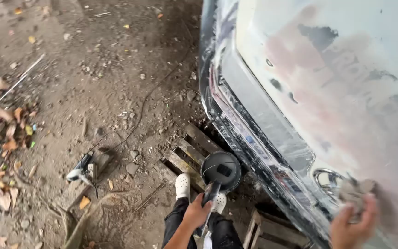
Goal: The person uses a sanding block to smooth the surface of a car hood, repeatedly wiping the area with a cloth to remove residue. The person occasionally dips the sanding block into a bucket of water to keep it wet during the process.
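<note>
L hand is closed in a full fist round the handle of a polisher/sander, a dark power tool w/ a round black disc head, hanging low by the knees, head pointing down over the white shoes & a wooden pallet. Looks fairly heavy & rigid, weight all at the disc end, so a grip on the handle close to the head seems the steadiest hold; one-handed it'll likely want to swing.

R hand is part closed, fingers bunched on a wad of worn sandpaper/cloth, pressed flat vs the car panel. Wad is soft, light, floppy; palm pressure holds it, prob slips easily on dusty filler.

Panel is pale w/ pinkish & grey sanded patches, rigid. Just L of the wad sits a chrome emblem ring. Clear plastic masking wraps the lower trim, thin & easy to tear.

Further out: dirt ground, a second small power tool w/ cord lying well apart, dry leaves at the far L.
</note>
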